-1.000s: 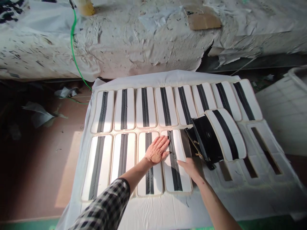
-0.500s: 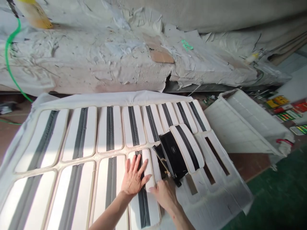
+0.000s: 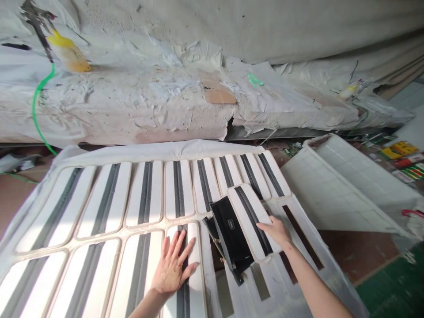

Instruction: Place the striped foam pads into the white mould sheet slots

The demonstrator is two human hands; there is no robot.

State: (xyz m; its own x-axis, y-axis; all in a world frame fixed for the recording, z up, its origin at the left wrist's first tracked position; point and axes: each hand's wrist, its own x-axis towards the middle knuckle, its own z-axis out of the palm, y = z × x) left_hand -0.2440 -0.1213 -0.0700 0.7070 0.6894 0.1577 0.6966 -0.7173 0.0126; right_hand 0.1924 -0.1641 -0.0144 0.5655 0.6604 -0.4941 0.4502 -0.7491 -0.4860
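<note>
My left hand (image 3: 174, 265) lies flat with fingers spread on a white padded panel (image 3: 194, 282) that has a dark stripe down its middle. At the right, my right hand (image 3: 278, 232) pinches the edge of another striped white panel (image 3: 247, 203), thumb on top and the other fingers mostly hidden beneath. That panel is joined to an opened black bag piece (image 3: 228, 238) with a small label and metal fittings. Rows of similar striped panels (image 3: 145, 190) lie across the white-covered table. Near the right hand, dark slots (image 3: 303, 236) show in the table covering.
A whitish bin (image 3: 334, 190) stands right of the table. Behind runs a ledge (image 3: 149, 119) draped in stained sheeting. On it sit a spray gun (image 3: 35, 22) with a yellow-topped bottle (image 3: 68, 51), a green hose (image 3: 38, 115) and a cardboard piece (image 3: 217, 88).
My right hand has moved right and away from beside my left hand, onto the far edge of the panel on the black bag piece. The left hand stays flat. The view has tilted up.
</note>
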